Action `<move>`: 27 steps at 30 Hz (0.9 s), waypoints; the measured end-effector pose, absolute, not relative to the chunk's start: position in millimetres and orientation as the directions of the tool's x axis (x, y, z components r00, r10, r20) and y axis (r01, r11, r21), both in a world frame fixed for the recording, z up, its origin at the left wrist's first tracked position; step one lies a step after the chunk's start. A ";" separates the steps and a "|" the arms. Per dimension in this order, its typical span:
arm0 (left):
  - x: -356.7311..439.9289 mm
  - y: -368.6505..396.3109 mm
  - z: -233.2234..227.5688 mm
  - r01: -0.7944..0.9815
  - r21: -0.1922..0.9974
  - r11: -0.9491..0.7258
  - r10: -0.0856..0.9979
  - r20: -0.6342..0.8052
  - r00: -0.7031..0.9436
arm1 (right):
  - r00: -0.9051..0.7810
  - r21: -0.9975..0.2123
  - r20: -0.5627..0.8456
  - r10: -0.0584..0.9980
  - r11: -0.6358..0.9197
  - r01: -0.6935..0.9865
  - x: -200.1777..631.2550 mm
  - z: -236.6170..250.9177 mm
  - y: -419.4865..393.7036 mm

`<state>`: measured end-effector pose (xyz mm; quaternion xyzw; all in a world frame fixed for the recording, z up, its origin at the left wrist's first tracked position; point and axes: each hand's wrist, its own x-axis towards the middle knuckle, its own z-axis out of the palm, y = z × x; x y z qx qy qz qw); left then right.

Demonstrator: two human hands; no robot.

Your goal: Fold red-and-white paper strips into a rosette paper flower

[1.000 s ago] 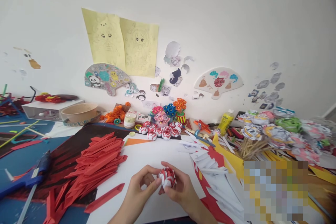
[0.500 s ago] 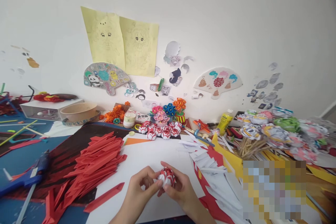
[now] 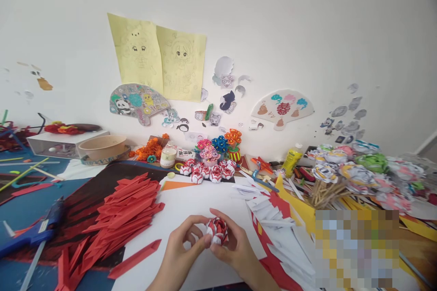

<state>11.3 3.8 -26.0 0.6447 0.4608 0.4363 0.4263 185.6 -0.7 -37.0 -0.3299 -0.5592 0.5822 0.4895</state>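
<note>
**Head view: left hand (image 3: 179, 245) and right hand (image 3: 237, 245) hold a flower (image 3: 217, 232)**

The flower is red and white, with many small paper petals. It is between the two hands, over a big white sheet (image 3: 201, 200). The left thumb and a finger are shut on one side of it. The right thumb and fingers curl around the other side and press on it too. Some fingertips are hidden behind the flower, so I cannot tell just where they touch.

By the left hand, one red strip (image 3: 134, 259) lies alone, partly on the sheet. Past it is a big heap of red strips (image 3: 126, 213) on a dark mat (image 3: 82, 195). A blue glue gun (image 3: 37, 234) lies farther out on that side.

By the right hand, folded white strips (image 3: 273, 220) are spread over some red paper (image 3: 273, 268). A patch (image 3: 357, 250) low on that side is blurred, so I cannot tell what is there.

Beyond the hands, a bunch of small flowers (image 3: 205, 172), red and white too, sits at the far edge of the sheet. A jar (image 3: 168, 157) stands near them, and a yellow bottle (image 3: 292, 160) is off to the right. Two fans (image 3: 282, 108) hang on the wall (image 3: 290, 18).
</note>
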 end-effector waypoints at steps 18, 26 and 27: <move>8.9 6.3 -23.5 0.144 0.926 -0.349 0.935 0.334 0.119 | -0.363 -0.959 0.221 0.905 0.134 -0.250 190.0 -34.4 -1.1; 10.8 3.7 -29.4 0.306 0.818 -0.487 0.871 0.427 0.243 | -0.329 -0.965 0.256 0.909 0.220 -0.143 192.0 -31.6 -1.0; 12.4 3.0 -29.3 0.313 0.816 -0.486 0.871 0.423 0.250 | -0.326 -0.967 0.252 0.911 0.221 -0.129 191.5 -32.2 -0.9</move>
